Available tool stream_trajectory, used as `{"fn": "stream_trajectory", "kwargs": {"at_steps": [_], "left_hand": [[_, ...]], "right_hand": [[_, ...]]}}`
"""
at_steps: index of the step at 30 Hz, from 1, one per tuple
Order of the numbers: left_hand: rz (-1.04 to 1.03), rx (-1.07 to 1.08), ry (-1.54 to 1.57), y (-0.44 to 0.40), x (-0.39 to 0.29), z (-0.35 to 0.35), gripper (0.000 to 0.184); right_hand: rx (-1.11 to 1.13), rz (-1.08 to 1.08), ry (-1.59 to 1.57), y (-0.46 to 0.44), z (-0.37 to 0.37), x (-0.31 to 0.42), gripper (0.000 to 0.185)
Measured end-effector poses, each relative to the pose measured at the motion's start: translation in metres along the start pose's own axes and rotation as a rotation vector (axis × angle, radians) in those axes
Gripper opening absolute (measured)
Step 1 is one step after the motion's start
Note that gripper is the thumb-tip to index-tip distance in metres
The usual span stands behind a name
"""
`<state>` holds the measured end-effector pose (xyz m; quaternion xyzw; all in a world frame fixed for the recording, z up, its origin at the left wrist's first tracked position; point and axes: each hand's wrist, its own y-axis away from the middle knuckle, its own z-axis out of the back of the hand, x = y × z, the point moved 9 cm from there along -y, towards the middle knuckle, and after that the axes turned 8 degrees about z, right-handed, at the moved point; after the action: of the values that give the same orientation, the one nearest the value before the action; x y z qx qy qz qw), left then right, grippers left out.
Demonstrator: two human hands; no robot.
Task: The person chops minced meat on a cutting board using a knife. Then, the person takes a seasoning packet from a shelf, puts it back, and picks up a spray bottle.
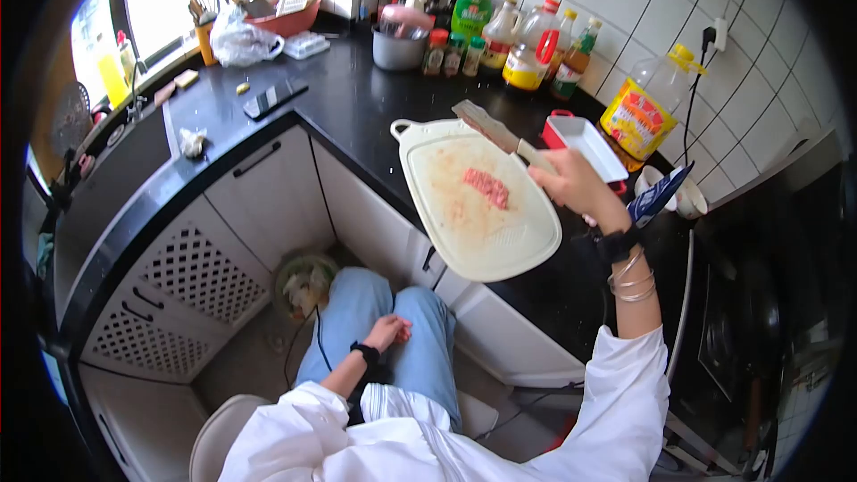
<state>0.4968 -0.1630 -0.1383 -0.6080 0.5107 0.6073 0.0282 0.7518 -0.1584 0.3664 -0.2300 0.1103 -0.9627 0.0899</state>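
My right hand [571,180] is wrapped round the pale handle of a kitchen knife [486,127]. Its broad blade, smeared with bits of meat, extends over the far edge of a cream cutting board [433,230]. A small strip of minced meat [487,189] lies on the board, with reddish stains around it. Part of the board juts over the counter's front edge. Down in my lap, my left hand [389,331] rests near my jeans with its fingers curled in, and I see nothing in it.
Right of the board stand a red-and-white baking dish [585,147], a big oil bottle [644,107] and a blue packet [659,195]. Sauce bottles [527,49] and a pot [398,46] line the wall. A phone [270,98] lies left. Below is a bin [303,284].
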Motion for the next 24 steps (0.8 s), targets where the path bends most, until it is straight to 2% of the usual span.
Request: {"fn": "stream_trajectory", "kwargs": {"at_steps": [1,3,5,9,10,13,17,18,21,23,24], "left_hand": [[0.001,-0.001,0.000,0.002,-0.002,0.000,0.024],[0.009,-0.012,-0.011,0.005,-0.003,-0.001,0.024],[0.014,-0.021,-0.023,0.009,-0.007,-0.001,0.024],[0.032,-0.016,-0.048,0.010,-0.009,-0.002,0.023],[0.037,-0.020,-0.047,0.010,-0.009,-0.001,0.023],[0.042,-0.027,-0.040,0.012,-0.011,-0.002,0.023],[0.046,-0.036,-0.039,0.011,-0.008,-0.001,0.023],[0.046,-0.040,-0.043,0.011,-0.010,-0.001,0.022],[0.067,-0.045,-0.034,0.014,-0.011,-0.002,0.022],[0.065,-0.046,-0.038,0.015,-0.012,-0.003,0.022],[0.063,-0.046,-0.040,0.015,-0.013,-0.003,0.022]], "right_hand": [[-0.032,0.019,-0.040,0.000,0.001,-0.005,0.032],[-0.140,-0.084,-0.184,0.002,0.010,-0.012,0.033],[-0.103,-0.079,-0.272,0.003,0.007,-0.014,0.034],[0.247,-0.061,0.140,0.008,-0.019,-0.029,0.042],[0.233,-0.136,0.151,0.012,-0.018,-0.037,0.045],[0.205,-0.150,0.280,0.011,-0.004,-0.036,0.043],[-0.136,-0.126,-0.212,0.009,0.024,-0.035,0.045],[-0.147,-0.160,-0.218,0.010,0.028,-0.032,0.047],[-0.039,-0.093,-0.336,0.006,0.003,-0.030,0.045],[0.238,-0.203,-0.071,0.013,-0.020,-0.038,0.046],[0.303,-0.225,-0.037,0.015,-0.025,-0.039,0.047]]}}
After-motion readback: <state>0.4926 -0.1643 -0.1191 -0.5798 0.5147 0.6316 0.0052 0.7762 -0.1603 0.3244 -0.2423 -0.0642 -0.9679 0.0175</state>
